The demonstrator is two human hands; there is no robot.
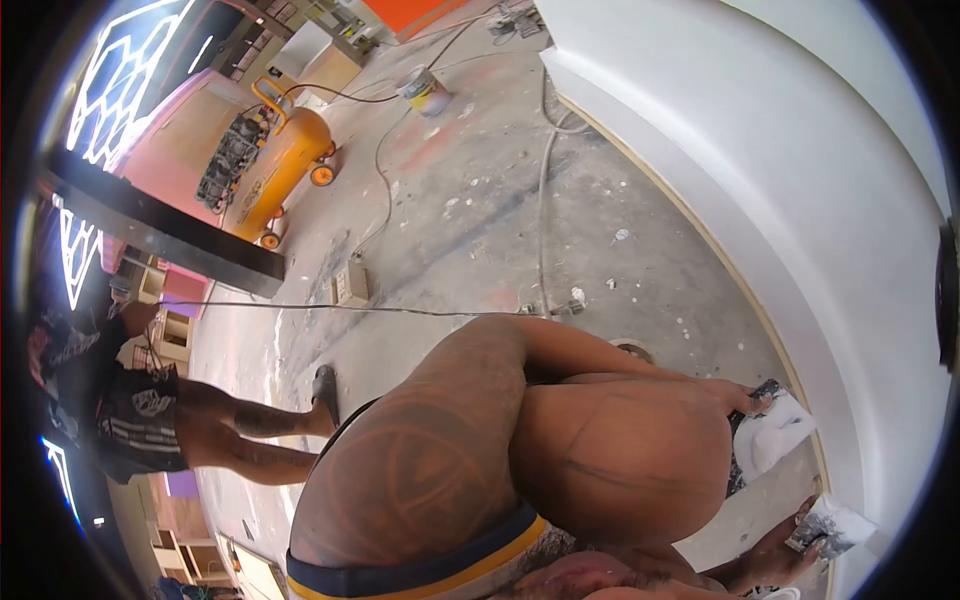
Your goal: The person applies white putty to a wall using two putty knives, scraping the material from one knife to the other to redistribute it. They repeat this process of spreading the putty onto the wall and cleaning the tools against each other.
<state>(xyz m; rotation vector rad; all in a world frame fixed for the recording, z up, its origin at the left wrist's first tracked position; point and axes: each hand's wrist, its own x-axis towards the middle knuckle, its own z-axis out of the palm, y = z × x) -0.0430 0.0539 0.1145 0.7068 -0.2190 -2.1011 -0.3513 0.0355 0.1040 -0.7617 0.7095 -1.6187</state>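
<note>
My left hand (745, 395) is closed on the edge of a dark, flat putty board (775, 430). White putty lies thick over its face. Lower in the view, my right hand (785, 555) grips a putty knife (832, 525) whose blade is coated white. That blade is against or very near the lower face of a white curved panel (850, 330); exact contact is hard to tell. My left arm bends around my raised knee (620, 460), which hides part of the forearm.
An orange air compressor (290, 155) stands on the stained concrete floor (470, 210). Near it are a paint bucket (424, 92), a hose (545, 200), and a cable with a small box (350, 285). Another person (150, 415) stands behind, by a dark beam (170, 225).
</note>
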